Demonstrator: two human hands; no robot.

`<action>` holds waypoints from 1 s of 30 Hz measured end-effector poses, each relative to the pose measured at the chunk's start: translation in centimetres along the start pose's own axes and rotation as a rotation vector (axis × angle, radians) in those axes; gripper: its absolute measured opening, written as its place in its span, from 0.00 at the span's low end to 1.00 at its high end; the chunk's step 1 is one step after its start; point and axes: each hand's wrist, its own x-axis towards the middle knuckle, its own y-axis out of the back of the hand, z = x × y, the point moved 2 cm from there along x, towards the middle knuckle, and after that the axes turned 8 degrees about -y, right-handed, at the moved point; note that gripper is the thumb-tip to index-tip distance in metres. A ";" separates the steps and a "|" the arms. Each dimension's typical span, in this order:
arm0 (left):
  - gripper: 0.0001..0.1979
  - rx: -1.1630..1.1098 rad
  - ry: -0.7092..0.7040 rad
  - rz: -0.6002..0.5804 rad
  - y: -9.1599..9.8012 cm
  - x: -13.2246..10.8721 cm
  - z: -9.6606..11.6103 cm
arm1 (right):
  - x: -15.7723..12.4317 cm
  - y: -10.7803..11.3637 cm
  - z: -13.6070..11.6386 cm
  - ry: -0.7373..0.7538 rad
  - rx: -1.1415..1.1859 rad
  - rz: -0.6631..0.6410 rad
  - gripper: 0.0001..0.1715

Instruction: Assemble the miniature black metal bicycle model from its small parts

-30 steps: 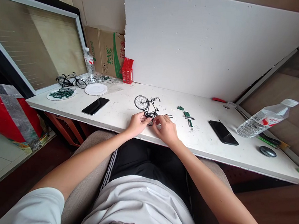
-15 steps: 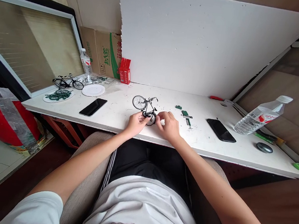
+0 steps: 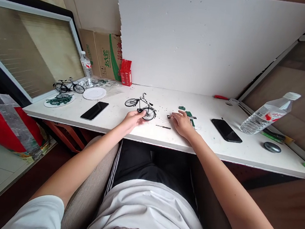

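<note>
A small black model bicycle (image 3: 140, 104) is held by my left hand (image 3: 133, 120), its thumb and fingers closed at the lower frame beside one wheel. The bicycle stands tilted over the table, handlebar away from me. To the right, my right hand (image 3: 182, 123) rests low over the table with its fingers apart. Its fingertips touch or nearly touch a small dark piece (image 3: 168, 116); I cannot tell which. A thin dark rod (image 3: 163, 127) lies between the hands. Just beyond the right hand are green parts (image 3: 188, 113), partly hidden by it, and a small green block (image 3: 182, 107).
On the left are a phone (image 3: 94, 110), a white plate (image 3: 94, 93), another model bicycle (image 3: 68, 85) and a plate of green pieces (image 3: 59, 100). To the right lie a black phone (image 3: 226, 130), a water bottle (image 3: 269, 115) and a mouse (image 3: 272, 147). A white board (image 3: 212, 44) stands behind.
My left hand has moved left with the bicycle, which has turned. My right hand has left the wheel and moved right to the green parts. The thin rod now shows on the table.
</note>
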 end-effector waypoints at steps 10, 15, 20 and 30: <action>0.14 -0.063 0.035 0.019 3.8 1.6 1.7 | 0.4 0.1 0.9 -0.169 0.037 0.079 0.17; 0.16 -0.020 0.048 -0.004 3.4 1.3 1.7 | 0.4 -0.1 1.2 -0.179 0.066 0.109 0.19; 0.16 0.002 0.038 -0.033 2.8 0.7 1.7 | 0.1 0.7 -0.1 -0.117 0.199 0.182 0.20; 0.17 0.005 0.004 -0.078 3.3 0.9 1.1 | -3.5 0.9 -10.6 0.404 0.314 0.178 0.15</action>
